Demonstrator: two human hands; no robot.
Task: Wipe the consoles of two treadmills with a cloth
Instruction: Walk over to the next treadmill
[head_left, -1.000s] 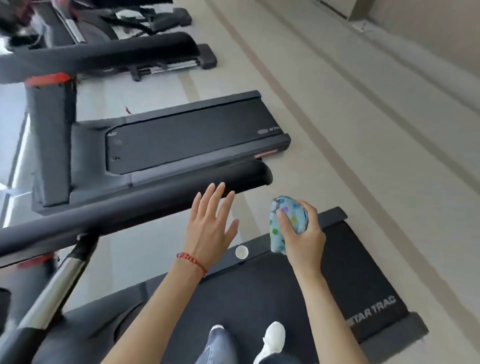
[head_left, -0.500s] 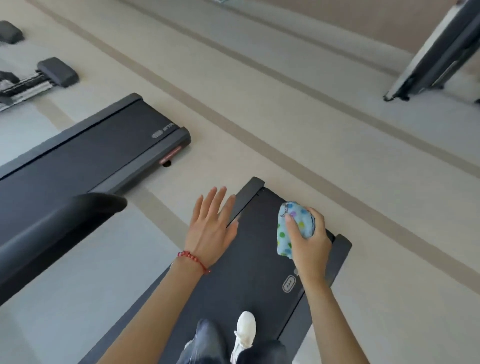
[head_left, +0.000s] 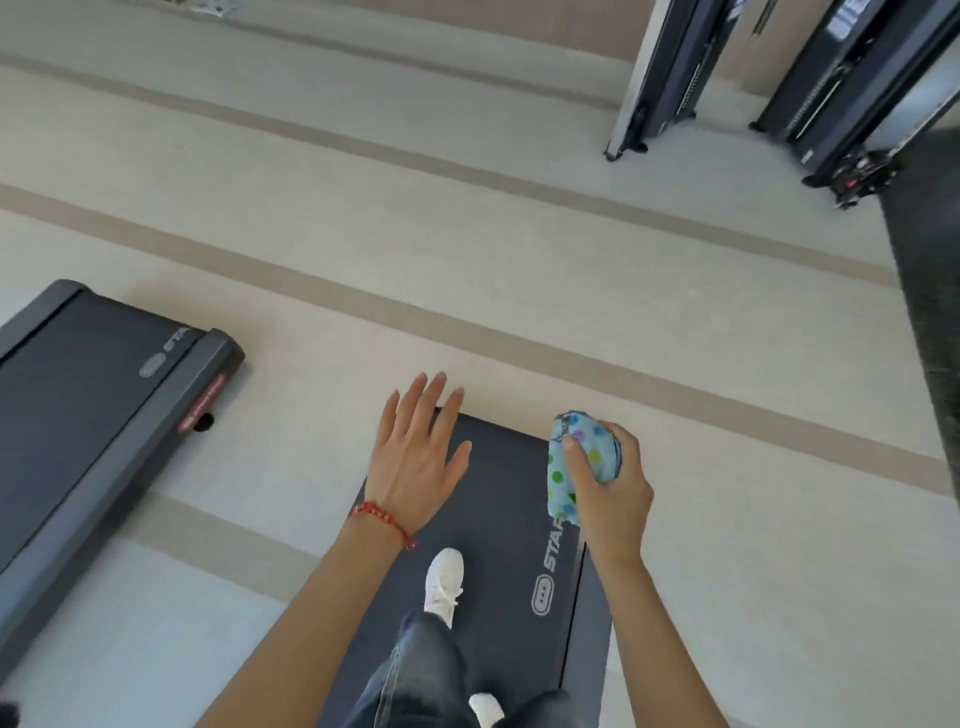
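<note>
My right hand (head_left: 613, 483) is closed around a bunched light-blue cloth (head_left: 582, 457) with coloured dots, held above the rear end of a black treadmill belt (head_left: 514, 519). My left hand (head_left: 415, 457) is flat with fingers spread, holding nothing, over the belt's left rear corner. It wears a red bracelet at the wrist. I stand on this belt; white shoes and dark trousers show below. A second treadmill's belt (head_left: 78, 405) lies at the left. No console is in view.
Beige floor (head_left: 467, 234) with darker stripes stretches beyond the treadmill's end. Dark upright machines (head_left: 665, 78) stand at the top right, and a dark mat (head_left: 930, 312) runs along the right edge.
The view has swung to the right, away from the handrail and the neighbouring treadmill's front. Both hands keep their pose, and the cloth stays in my right hand.
</note>
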